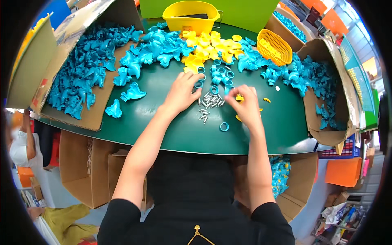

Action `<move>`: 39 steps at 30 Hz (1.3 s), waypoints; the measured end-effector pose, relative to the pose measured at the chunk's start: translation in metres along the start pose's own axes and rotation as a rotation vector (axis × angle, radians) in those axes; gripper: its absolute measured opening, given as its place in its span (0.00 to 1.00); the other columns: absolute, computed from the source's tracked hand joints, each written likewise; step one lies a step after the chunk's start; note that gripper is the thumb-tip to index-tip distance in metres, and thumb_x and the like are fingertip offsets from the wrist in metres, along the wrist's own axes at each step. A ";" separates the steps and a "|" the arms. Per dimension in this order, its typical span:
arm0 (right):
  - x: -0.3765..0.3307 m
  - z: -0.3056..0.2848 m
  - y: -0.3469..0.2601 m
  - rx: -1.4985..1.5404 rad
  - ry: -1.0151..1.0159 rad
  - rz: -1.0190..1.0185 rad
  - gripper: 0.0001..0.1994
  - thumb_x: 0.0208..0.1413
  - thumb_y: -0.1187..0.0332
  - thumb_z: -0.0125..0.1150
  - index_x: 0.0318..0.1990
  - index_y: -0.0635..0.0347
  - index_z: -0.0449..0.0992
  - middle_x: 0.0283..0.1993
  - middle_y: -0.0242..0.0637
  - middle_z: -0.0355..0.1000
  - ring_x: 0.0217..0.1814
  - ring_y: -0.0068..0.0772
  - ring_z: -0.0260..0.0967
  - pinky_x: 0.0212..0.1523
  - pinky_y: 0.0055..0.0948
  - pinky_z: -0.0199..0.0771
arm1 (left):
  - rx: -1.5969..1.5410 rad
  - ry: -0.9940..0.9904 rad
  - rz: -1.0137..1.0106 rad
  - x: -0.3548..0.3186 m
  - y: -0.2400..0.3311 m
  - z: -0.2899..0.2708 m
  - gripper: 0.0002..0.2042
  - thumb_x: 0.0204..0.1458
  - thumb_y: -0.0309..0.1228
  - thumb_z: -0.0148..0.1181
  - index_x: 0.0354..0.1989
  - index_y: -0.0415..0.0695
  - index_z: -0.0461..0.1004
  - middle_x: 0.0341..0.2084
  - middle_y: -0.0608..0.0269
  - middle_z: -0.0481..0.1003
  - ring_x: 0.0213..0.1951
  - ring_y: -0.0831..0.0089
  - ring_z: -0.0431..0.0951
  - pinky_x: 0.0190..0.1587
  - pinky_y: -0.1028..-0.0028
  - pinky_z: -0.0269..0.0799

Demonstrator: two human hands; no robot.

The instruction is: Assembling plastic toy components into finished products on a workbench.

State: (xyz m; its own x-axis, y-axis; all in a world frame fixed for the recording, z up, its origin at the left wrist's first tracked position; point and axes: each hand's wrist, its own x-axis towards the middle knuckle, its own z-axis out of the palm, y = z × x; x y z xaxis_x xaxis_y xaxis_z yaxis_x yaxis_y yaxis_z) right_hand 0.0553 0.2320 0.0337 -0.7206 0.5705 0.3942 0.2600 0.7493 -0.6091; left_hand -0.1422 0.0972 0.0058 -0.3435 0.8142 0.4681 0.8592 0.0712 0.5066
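My left hand (182, 93) reaches over the dark green table with its fingers curled round a small blue plastic ring (198, 84). Another blue ring (201, 70) lies just beyond those fingertips. To the right, my right hand (246, 105) has thumb and forefinger pinched at a small blue piece (227, 90), mostly hidden by the fingers. Between the hands lie a cluster of blue rings (221, 75) and a heap of short silver metal pins (212, 100). A single ring (224, 127) rests nearer to me. Small yellow pieces (239, 98) sit beside and partly under my right hand.
Blue moulded parts fill the left carton (92, 118) and right carton (314, 118), spilling onto the table (183, 136). Yellow parts (212, 45) lie at the back before a yellow tub (190, 25). A yellow basket (269, 57) stands back right. Below the edge are more cartons (77, 175).
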 end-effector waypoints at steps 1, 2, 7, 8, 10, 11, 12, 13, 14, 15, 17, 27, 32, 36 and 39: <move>-0.008 -0.012 -0.003 -0.016 -0.004 -0.001 0.07 0.46 0.69 0.73 0.29 0.59 0.80 0.34 0.34 0.76 0.42 0.39 0.67 0.45 0.36 0.68 | 0.001 0.045 -0.016 -0.001 0.000 -0.003 0.16 0.48 0.28 0.64 0.48 0.46 0.76 0.39 0.59 0.73 0.45 0.57 0.72 0.48 0.62 0.72; -0.022 -0.020 -0.007 -0.066 -0.091 0.045 0.07 0.46 0.69 0.72 0.29 0.59 0.79 0.36 0.35 0.76 0.43 0.40 0.68 0.46 0.36 0.69 | -0.014 0.045 -0.019 -0.001 0.000 -0.006 0.16 0.48 0.28 0.64 0.48 0.46 0.76 0.39 0.59 0.73 0.45 0.57 0.72 0.48 0.62 0.72; -0.038 -0.029 -0.021 -0.094 -0.416 0.168 0.07 0.47 0.70 0.71 0.31 0.61 0.79 0.35 0.37 0.75 0.41 0.40 0.72 0.45 0.36 0.72 | -0.331 -0.024 -0.190 -0.006 0.034 -0.034 0.10 0.50 0.29 0.64 0.41 0.44 0.75 0.35 0.60 0.74 0.40 0.61 0.72 0.44 0.65 0.70; -0.032 -0.029 -0.023 -0.097 -0.416 0.167 0.07 0.47 0.70 0.71 0.31 0.61 0.79 0.35 0.37 0.75 0.41 0.40 0.72 0.45 0.36 0.72 | -0.430 -0.142 -0.319 -0.019 0.044 -0.042 0.09 0.50 0.29 0.64 0.39 0.44 0.75 0.34 0.61 0.74 0.39 0.63 0.73 0.43 0.66 0.71; -0.013 -0.026 -0.024 0.032 -0.326 0.432 0.08 0.50 0.66 0.70 0.34 0.60 0.81 0.37 0.40 0.75 0.43 0.45 0.72 0.46 0.41 0.71 | -0.418 -0.243 -0.174 -0.054 0.056 -0.044 0.10 0.47 0.28 0.67 0.35 0.44 0.74 0.34 0.63 0.76 0.39 0.62 0.74 0.43 0.66 0.71; -0.010 -0.015 -0.006 -0.151 -0.130 0.175 0.07 0.48 0.69 0.71 0.34 0.59 0.82 0.35 0.37 0.75 0.41 0.39 0.70 0.44 0.35 0.71 | -0.337 -0.218 -0.041 -0.070 0.062 -0.037 0.11 0.45 0.28 0.69 0.35 0.44 0.74 0.35 0.65 0.77 0.39 0.62 0.74 0.44 0.66 0.71; -0.004 -0.008 0.002 -0.154 -0.127 0.182 0.07 0.48 0.69 0.71 0.34 0.59 0.82 0.35 0.37 0.75 0.41 0.39 0.70 0.44 0.35 0.71 | -0.253 -0.192 0.087 -0.084 0.066 -0.026 0.12 0.43 0.28 0.71 0.34 0.45 0.74 0.37 0.66 0.78 0.40 0.62 0.74 0.45 0.65 0.72; 0.001 -0.002 0.006 -0.260 -0.093 0.141 0.07 0.48 0.69 0.71 0.35 0.58 0.82 0.36 0.36 0.74 0.43 0.39 0.69 0.45 0.35 0.70 | -0.186 -0.137 0.127 -0.092 0.071 -0.017 0.12 0.42 0.29 0.72 0.33 0.46 0.75 0.38 0.69 0.79 0.42 0.62 0.73 0.46 0.64 0.72; 0.006 0.003 0.009 -0.359 -0.065 0.099 0.07 0.48 0.69 0.72 0.35 0.58 0.83 0.37 0.36 0.73 0.45 0.38 0.68 0.46 0.35 0.69 | -0.124 -0.111 0.142 -0.096 0.077 -0.012 0.12 0.42 0.29 0.72 0.33 0.46 0.75 0.41 0.68 0.79 0.44 0.62 0.72 0.47 0.64 0.71; 0.009 0.006 0.012 -0.368 -0.084 0.163 0.07 0.47 0.69 0.72 0.34 0.57 0.83 0.40 0.35 0.73 0.50 0.39 0.66 0.50 0.35 0.69 | -0.091 -0.094 0.160 -0.097 0.078 -0.004 0.12 0.42 0.29 0.72 0.33 0.46 0.75 0.42 0.68 0.79 0.44 0.62 0.72 0.47 0.64 0.71; 0.008 0.003 0.010 -0.341 -0.021 0.094 0.06 0.47 0.70 0.73 0.33 0.57 0.82 0.40 0.35 0.73 0.49 0.40 0.66 0.51 0.36 0.69 | -0.051 -0.078 0.171 -0.094 0.080 0.003 0.12 0.43 0.29 0.72 0.34 0.46 0.75 0.43 0.68 0.79 0.44 0.62 0.72 0.47 0.64 0.71; -0.050 0.001 -0.018 -0.088 -0.007 -0.015 0.11 0.57 0.73 0.62 0.48 0.57 0.78 0.47 0.40 0.70 0.54 0.43 0.65 0.58 0.38 0.64 | 0.174 0.024 0.311 -0.007 0.032 -0.009 0.11 0.42 0.25 0.61 0.37 0.47 0.80 0.36 0.63 0.73 0.41 0.63 0.71 0.41 0.67 0.70; -0.058 0.012 0.001 -0.091 0.029 -0.038 0.06 0.53 0.73 0.66 0.38 0.59 0.80 0.46 0.38 0.78 0.54 0.43 0.68 0.58 0.39 0.66 | 0.268 -0.110 0.404 0.013 0.017 0.006 0.10 0.42 0.25 0.65 0.36 0.48 0.80 0.39 0.63 0.74 0.45 0.61 0.72 0.45 0.63 0.72; -0.017 0.001 0.008 -0.143 0.078 -0.019 0.05 0.52 0.70 0.68 0.36 0.57 0.82 0.45 0.34 0.77 0.56 0.44 0.67 0.59 0.40 0.67 | 0.191 -0.001 0.358 -0.010 0.033 -0.021 0.07 0.45 0.24 0.66 0.32 0.47 0.77 0.42 0.62 0.75 0.49 0.59 0.73 0.48 0.62 0.73; 0.011 0.004 0.030 -0.350 -0.014 -0.042 0.08 0.47 0.69 0.72 0.36 0.55 0.83 0.49 0.32 0.75 0.57 0.43 0.65 0.56 0.39 0.70 | 0.076 -0.157 0.231 -0.059 0.062 -0.039 0.08 0.44 0.24 0.67 0.33 0.45 0.78 0.42 0.63 0.76 0.47 0.58 0.73 0.48 0.61 0.73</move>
State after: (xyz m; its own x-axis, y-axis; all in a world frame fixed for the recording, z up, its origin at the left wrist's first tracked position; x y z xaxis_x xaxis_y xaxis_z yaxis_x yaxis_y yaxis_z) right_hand 0.0525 0.2596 0.0165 -0.7436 0.5335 0.4031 0.4322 0.8435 -0.3190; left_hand -0.0839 0.0309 0.0378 -0.0772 0.8925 0.4444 0.9358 -0.0889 0.3412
